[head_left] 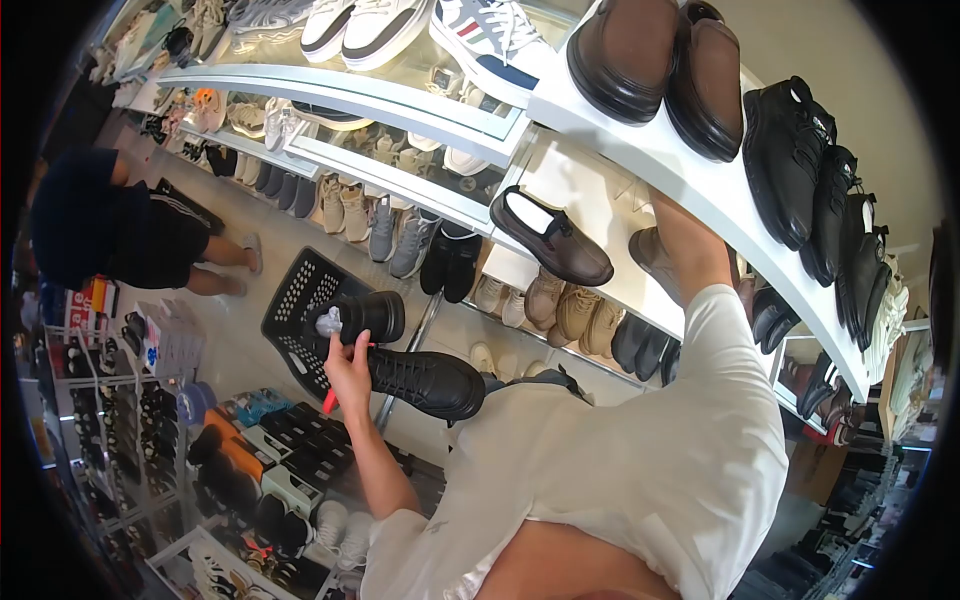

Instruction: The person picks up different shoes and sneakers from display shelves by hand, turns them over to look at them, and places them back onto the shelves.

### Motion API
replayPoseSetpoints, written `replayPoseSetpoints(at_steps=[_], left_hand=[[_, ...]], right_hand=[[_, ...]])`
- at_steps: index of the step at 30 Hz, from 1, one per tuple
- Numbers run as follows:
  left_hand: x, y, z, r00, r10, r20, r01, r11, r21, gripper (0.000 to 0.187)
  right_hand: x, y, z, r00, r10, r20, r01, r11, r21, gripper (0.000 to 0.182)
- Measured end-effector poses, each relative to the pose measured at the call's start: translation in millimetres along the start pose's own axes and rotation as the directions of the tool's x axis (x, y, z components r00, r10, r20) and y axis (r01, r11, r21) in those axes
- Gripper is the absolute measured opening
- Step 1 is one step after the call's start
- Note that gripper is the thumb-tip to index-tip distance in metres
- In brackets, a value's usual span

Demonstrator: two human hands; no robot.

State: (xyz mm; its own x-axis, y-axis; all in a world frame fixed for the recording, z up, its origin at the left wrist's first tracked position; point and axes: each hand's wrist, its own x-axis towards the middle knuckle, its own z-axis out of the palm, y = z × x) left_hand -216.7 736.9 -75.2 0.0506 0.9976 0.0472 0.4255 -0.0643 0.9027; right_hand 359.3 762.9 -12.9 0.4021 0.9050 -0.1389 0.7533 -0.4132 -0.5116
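My left hand [350,375] is closed around a pair of black shoes. One is a lace-up black shoe [428,385] with its toe pointing right; the other black shoe [375,316] lies above it, with pale stuffing at its opening. A thin red item [330,401] shows beside this hand. My right forearm [695,245] reaches up between shelves, and the upper white shelf [650,165] hides the hand. Close to that forearm are a taupe shoe [652,258] and a dark brown slip-on shoe [552,240] on the lower shelf.
Brown shoes [622,55] and black lace-ups [785,160] stand on the top shelf. A black perforated basket [290,300] sits on the floor. At left, a person in dark clothes [80,215] bends over. Racks and shoe boxes [290,440] fill the lower left.
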Motion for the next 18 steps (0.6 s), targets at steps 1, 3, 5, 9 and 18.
replayPoseSetpoints(at_steps=[1,3,5,9,18], left_hand=[[-3,2,-2,1.000,-0.005,-0.007,0.005,1.000,0.015,0.027],[-5,4,-4,1.000,-0.013,-0.013,0.014,0.999,0.030,0.028],[-8,6,-1,0.998,-0.048,-0.028,0.047,0.998,-0.028,0.028],[-9,-1,0,0.999,-0.048,-0.026,0.049,0.998,0.047,0.028],[-11,10,14,0.999,-0.043,-0.002,0.043,0.998,0.047,0.028]], right_hand=[[2,3,2,1.000,0.009,0.010,-0.009,1.000,0.011,0.062],[6,7,5,1.000,0.021,0.020,-0.022,0.999,0.038,0.063],[7,13,5,0.999,0.031,0.027,-0.033,0.998,0.061,0.065],[-6,17,28,1.000,0.026,0.012,-0.028,0.971,0.236,0.068],[-137,-37,154,0.945,-0.280,-0.170,0.216,0.922,-0.322,0.091]])
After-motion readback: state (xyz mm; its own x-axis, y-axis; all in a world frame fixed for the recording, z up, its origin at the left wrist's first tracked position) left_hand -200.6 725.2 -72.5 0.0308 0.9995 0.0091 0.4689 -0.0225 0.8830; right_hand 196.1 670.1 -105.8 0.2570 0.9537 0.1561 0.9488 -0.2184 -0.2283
